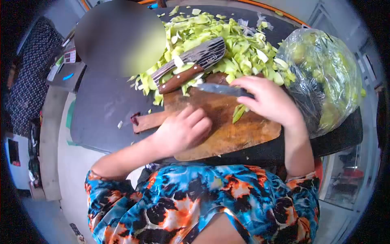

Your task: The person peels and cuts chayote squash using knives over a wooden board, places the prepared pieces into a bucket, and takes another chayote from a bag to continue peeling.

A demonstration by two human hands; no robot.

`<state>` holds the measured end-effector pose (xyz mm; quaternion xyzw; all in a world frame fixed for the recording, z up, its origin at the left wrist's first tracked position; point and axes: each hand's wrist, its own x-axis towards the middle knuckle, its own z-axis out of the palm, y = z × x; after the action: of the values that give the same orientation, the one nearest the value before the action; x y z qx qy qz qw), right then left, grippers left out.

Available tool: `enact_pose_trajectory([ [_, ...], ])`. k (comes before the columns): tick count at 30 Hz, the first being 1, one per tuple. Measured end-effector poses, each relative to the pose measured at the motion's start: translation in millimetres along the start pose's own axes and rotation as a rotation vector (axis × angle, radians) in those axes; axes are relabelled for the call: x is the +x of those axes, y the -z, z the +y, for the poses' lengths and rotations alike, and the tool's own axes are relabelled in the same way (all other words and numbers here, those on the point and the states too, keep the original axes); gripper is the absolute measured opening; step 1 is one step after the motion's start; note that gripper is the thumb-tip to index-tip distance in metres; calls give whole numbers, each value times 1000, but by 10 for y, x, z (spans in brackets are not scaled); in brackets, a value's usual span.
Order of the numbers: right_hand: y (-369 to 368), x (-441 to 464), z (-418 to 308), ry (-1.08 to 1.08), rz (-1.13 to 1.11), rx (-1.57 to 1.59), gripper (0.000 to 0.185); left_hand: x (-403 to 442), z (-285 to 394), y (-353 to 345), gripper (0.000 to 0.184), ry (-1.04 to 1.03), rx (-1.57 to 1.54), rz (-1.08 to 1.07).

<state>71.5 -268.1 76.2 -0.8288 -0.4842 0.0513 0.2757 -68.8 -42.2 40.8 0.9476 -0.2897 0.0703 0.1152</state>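
Observation:
My right hand (266, 99) is closed around a knife (219, 89), whose grey blade points left between thumb and fingers; its handle is hidden in the palm. The curled fingers of my left hand (185, 128) are over the left part of a wooden cutting board (227, 134), and what they hold, if anything, is hidden. A green slice (239, 113) lies on the board below my right hand. Behind the board is a large heap of pale green vegetable slices (239, 49). On the heap lies a cleaver with a dark patterned blade (207, 53) and brown wooden handle (180, 79).
A clear plastic bag (325, 73) with green vegetables stands right of the board. The dark table (105, 110) has a few loose scraps on it. At the left are a box-like stand (67, 77) and dark patterned cloth (28, 81). A blurred round patch covers the upper left.

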Motion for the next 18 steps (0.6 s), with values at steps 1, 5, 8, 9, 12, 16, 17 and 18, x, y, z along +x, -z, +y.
enact_pose_trajectory([
  [1,-53,32,9,-20,-40,-21,33,-79,14,46,27,-10,-7,-39],
  [5,-265,6,262,-49,2,38,31,-427,-117,20,23,-151,-94,57],
  [8,-286,11,328,-39,110,18,34,-542,-182,-89,23,-192,-126,109],
  [9,-271,2,323,-50,79,15,35,-560,-191,-109,23,-204,-131,119],
  [12,-211,-40,323,-11,57,44,35,-439,-261,-105,20,-324,-203,135],
  [16,-66,-148,390,-20,93,15,33,-194,-249,-97,22,-329,-276,104],
  [17,-31,-179,425,-46,83,4,32,-133,-234,-88,22,-265,-301,73],
  [18,-37,-208,488,-7,147,-67,32,-74,-261,-76,21,-244,-237,99],
])
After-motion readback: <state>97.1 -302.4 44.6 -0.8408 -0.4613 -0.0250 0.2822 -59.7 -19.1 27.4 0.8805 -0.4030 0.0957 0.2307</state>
